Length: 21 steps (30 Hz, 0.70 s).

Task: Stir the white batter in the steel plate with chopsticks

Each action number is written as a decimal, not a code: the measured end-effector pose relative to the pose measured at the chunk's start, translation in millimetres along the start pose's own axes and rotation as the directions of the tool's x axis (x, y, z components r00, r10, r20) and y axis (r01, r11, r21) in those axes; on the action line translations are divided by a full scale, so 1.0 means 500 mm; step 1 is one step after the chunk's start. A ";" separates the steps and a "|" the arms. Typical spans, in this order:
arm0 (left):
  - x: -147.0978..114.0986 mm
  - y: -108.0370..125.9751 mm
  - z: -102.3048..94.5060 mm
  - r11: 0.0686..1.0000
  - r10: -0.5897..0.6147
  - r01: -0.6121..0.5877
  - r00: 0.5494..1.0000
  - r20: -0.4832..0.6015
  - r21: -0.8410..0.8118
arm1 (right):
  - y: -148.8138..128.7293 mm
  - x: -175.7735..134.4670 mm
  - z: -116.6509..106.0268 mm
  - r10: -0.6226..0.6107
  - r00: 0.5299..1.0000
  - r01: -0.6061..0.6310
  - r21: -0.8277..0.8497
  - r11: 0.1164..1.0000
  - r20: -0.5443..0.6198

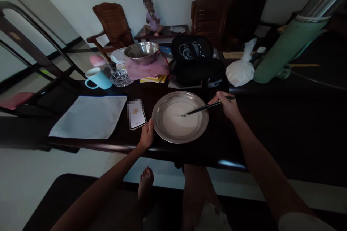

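Observation:
A round metal bowl [200,129] rests near the table's front edge, with a smooth, pale whitish liquid [176,122] inside it. At the bowl's left side, my left hand [147,135] is closed against the rim; some of its fingers are hidden. My right hand [229,105] grips dark chopsticks [207,107] from the right. Their tips reach down over the bowl's middle and touch the liquid, with some of it clinging there. A lit phone [137,115] lies to the left of the bowl, close to my left hand.
A white cloth pouch [90,117], a light blue mug [99,78] and a glass dish [121,78] are left. Behind the bowl are another metal bowl [142,52] and black cases [197,72]. A tied bag of white powder [240,71] and a green thermos [291,48] stand right. A person [153,21] sits beyond.

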State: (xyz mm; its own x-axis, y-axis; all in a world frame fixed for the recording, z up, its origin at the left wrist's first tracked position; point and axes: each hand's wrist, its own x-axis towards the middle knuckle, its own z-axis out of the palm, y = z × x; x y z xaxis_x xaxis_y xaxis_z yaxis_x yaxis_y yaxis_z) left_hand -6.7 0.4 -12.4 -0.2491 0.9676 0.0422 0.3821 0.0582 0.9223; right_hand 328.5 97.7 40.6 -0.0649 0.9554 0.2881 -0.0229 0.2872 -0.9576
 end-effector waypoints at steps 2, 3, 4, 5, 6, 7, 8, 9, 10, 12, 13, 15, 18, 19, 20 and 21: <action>0.001 -0.002 -0.001 1.000 0.007 -0.007 1.000 -0.002 0.004 | 0.002 0.000 0.000 -0.002 1.000 0.002 0.014 1.000 0.018; 0.002 -0.004 -0.001 1.000 0.012 -0.012 1.000 -0.004 0.003 | 0.003 -0.001 0.001 -0.001 0.999 0.000 0.009 1.000 0.053; 0.002 -0.005 -0.001 1.000 0.018 -0.018 1.000 -0.004 0.001 | 0.003 -0.002 0.003 0.003 0.996 -0.003 0.000 1.000 0.091; 0.003 -0.005 0.000 1.000 0.022 -0.022 1.000 -0.003 0.000 | 0.003 -0.003 0.004 0.009 0.992 -0.008 -0.012 1.000 0.125; 0.004 -0.005 0.000 1.000 0.027 -0.027 1.000 -0.002 0.002 | 0.002 -0.004 0.005 0.016 0.990 -0.013 -0.022 1.000 0.140; 0.004 -0.005 0.001 1.000 0.031 -0.031 1.000 0.000 0.004 | 0.002 -0.003 0.004 0.021 0.991 -0.017 -0.027 0.999 0.131; 0.004 -0.004 0.001 0.999 0.037 -0.037 0.999 0.001 0.008 | 0.001 -0.002 0.002 0.024 0.994 -0.021 -0.026 0.999 0.104; 0.004 -0.003 0.002 0.999 0.043 -0.043 0.999 0.003 0.013 | 0.001 -0.001 0.000 0.025 0.997 -0.023 -0.023 0.999 0.066; 0.004 -0.002 0.002 0.999 0.047 -0.047 0.999 0.002 0.018 | 0.001 0.000 -0.002 0.022 0.999 -0.022 -0.016 1.000 0.033; 0.004 -0.001 0.002 0.999 0.046 -0.046 0.999 0.002 0.025 | 0.002 0.001 -0.004 0.012 1.000 -0.012 -0.002 1.000 0.012; 0.004 -0.001 0.002 0.999 0.041 -0.041 0.999 0.003 0.027 | 0.002 0.000 -0.002 0.010 0.999 -0.010 0.002 1.000 0.036; 0.004 -0.003 0.001 0.999 0.030 -0.031 1.000 0.006 0.026 | 0.001 -0.003 0.003 0.015 0.993 -0.014 -0.003 1.000 0.114; 0.003 -0.005 -0.001 0.999 0.032 -0.032 0.999 0.012 0.024 | -0.001 -0.005 0.007 0.025 0.988 -0.021 -0.025 0.999 0.150; 0.003 -0.006 -0.001 0.999 0.037 -0.037 0.999 0.013 0.025 | -0.002 -0.004 0.006 0.024 0.992 -0.022 -0.021 1.000 0.124; 0.002 -0.006 -0.001 0.999 0.041 -0.041 0.999 0.014 0.027 | -0.003 -0.003 0.005 0.023 0.996 -0.022 -0.012 1.000 0.088; 0.002 -0.006 -0.001 0.999 0.044 -0.044 0.999 0.014 0.028 | -0.003 -0.002 0.003 0.022 0.998 -0.022 -0.001 1.000 0.057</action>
State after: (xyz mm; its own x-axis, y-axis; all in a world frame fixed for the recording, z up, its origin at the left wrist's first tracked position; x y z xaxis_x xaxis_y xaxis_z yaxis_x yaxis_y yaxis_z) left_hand -8.4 1.1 -15.0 -0.2195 0.9726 0.0770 0.4176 0.0223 0.9084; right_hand 327.0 96.5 41.8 -0.1222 0.9560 0.2666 -0.0203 0.2662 -0.9637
